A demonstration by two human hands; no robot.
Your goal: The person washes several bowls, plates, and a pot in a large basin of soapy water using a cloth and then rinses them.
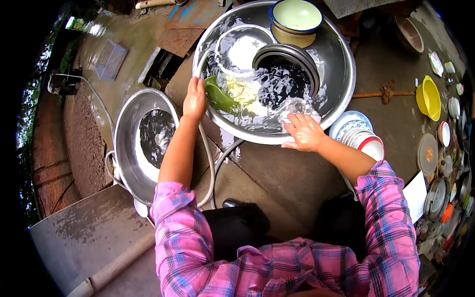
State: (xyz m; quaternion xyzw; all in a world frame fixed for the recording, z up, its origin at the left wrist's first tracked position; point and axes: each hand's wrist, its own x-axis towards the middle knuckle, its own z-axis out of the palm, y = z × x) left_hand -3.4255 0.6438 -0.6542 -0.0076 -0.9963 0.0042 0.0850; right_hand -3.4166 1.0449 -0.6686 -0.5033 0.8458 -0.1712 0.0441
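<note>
A wide metal basin of rippling water stands before me. My left hand is at its left rim, where a pale hose passes over into the basin; the palm side is hidden. At the near right rim, the fingers of my right hand reach over a pale, crumpled wet thing, perhaps a cloth; their grip on it is unclear. Inside the basin, a dark round pot lies tilted in the water. Near my left hand is a green bowl. Enamel basins stand stacked at the far side.
A smaller metal basin with water stands at left, hoses beside it. Stacked bowls and a blue-patterned plate lie at right. Farther right are a yellow basin and several dishes. A plastic basket lies far left.
</note>
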